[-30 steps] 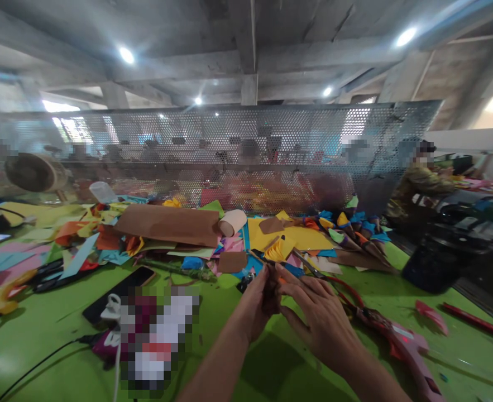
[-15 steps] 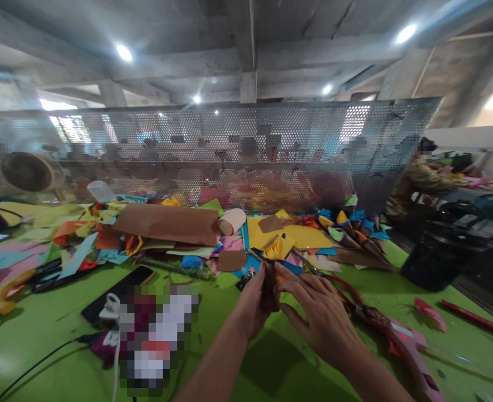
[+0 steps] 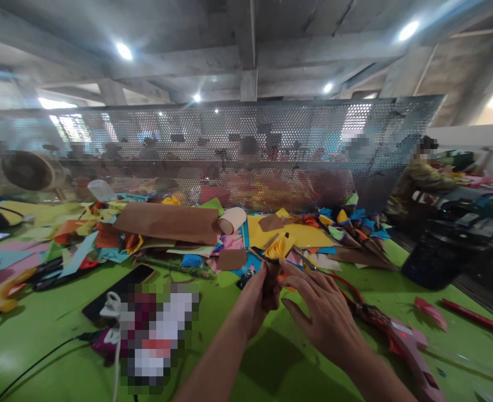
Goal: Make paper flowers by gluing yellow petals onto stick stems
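Observation:
My left hand (image 3: 252,298) is wrapped around a small brown paper cone (image 3: 271,276), held upright in front of me. Out of the cone's top comes a yellow pleated paper flower (image 3: 276,248). Close on the right, my right hand (image 3: 319,310) has its fingers stretched out and the thumb apart. Its fingertips reach the cone's right side; whether they touch it I cannot tell. An orange scrap (image 3: 288,280) shows by those fingertips. Behind the hands lie a yellow sheet (image 3: 313,234) and a brown paper piece (image 3: 232,259).
A pink glue gun (image 3: 409,335) with a red light lies right, near a red pen (image 3: 476,318). Finished-looking paper cones (image 3: 355,229) are piled behind. Left are a phone (image 3: 118,293), a power strip (image 3: 104,346) and a yellow glue gun (image 3: 5,293). A black bin (image 3: 439,257) stands right.
The cone with the yellow flower is tipped more upright, showing more of the flower. My right fingers have drawn slightly away to the right and spread from the thumb.

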Motion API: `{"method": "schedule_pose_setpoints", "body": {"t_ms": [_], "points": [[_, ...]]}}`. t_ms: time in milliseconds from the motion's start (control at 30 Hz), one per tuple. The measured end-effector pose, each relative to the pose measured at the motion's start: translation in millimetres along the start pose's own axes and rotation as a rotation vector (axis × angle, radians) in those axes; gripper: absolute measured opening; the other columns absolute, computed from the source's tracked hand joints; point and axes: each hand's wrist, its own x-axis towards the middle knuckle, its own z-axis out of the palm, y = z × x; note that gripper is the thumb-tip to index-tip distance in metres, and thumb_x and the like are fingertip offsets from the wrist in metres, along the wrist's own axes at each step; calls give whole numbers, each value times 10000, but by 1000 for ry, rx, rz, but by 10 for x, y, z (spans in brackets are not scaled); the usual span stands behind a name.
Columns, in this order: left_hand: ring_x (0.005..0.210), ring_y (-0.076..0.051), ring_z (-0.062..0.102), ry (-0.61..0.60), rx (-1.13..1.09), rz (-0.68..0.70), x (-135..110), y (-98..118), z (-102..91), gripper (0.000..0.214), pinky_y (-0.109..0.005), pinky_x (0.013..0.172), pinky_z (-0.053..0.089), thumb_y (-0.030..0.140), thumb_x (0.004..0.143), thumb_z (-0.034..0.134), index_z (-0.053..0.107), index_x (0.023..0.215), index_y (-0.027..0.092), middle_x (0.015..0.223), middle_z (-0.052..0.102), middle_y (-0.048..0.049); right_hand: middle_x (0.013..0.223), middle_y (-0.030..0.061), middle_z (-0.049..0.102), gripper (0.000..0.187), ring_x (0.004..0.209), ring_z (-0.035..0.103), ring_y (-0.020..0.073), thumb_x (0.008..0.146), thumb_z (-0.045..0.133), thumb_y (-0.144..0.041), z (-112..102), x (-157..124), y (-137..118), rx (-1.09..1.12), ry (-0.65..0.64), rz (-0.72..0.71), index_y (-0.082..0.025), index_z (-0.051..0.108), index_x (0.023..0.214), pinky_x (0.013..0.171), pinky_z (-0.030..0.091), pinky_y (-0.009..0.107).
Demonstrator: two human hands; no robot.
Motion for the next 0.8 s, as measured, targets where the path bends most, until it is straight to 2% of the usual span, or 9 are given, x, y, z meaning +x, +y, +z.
{"method": "schedule_pose_setpoints", "body": {"t_ms": [200, 367, 500, 633, 800], "points": [[468, -54, 297, 42, 7, -37, 36, -23, -27, 579, -202, 473, 187, 692, 664, 709, 616, 893, 168, 596, 466, 54, 1344, 54, 626, 220, 1132, 574, 240, 909, 567, -215, 18, -18, -9, 2, 0, 0, -253, 575, 1126, 926, 394, 404], [475, -54, 330, 34, -8, -29, 43, -38, -39, 559, -197, 484, 205, 667, 685, 712, 624, 944, 179, 607, 474, 58, 1368, 62, 610, 225, 1131, 565, 255, 904, 577, -220, 39, -20, -13, -21, -12, -4, -245, 575, 1127, 912, 393, 414], [463, -50, 327, 56, -40, -47, 44, -21, -17, 577, -196, 477, 192, 676, 659, 726, 621, 911, 167, 578, 466, 63, 1368, 46, 613, 212, 1119, 578, 246, 911, 566, -221, 37, -6, -20, -10, -8, -4, -261, 590, 1117, 909, 410, 405], [437, -45, 285, 31, -40, -27, 49, -11, -7, 565, -199, 460, 172, 681, 666, 716, 605, 875, 169, 549, 446, 72, 1411, 43, 577, 210, 1157, 570, 244, 903, 573, -211, 34, -2, -25, -12, -15, -21, -258, 596, 1106, 913, 418, 399], [424, -46, 272, 27, -36, -54, 69, -31, -40, 567, -206, 451, 161, 714, 701, 659, 566, 809, 165, 542, 431, 69, 1363, 32, 618, 223, 1131, 588, 240, 910, 565, -216, 40, -6, -19, -18, 12, -21, -279, 603, 1120, 897, 428, 396]]}}
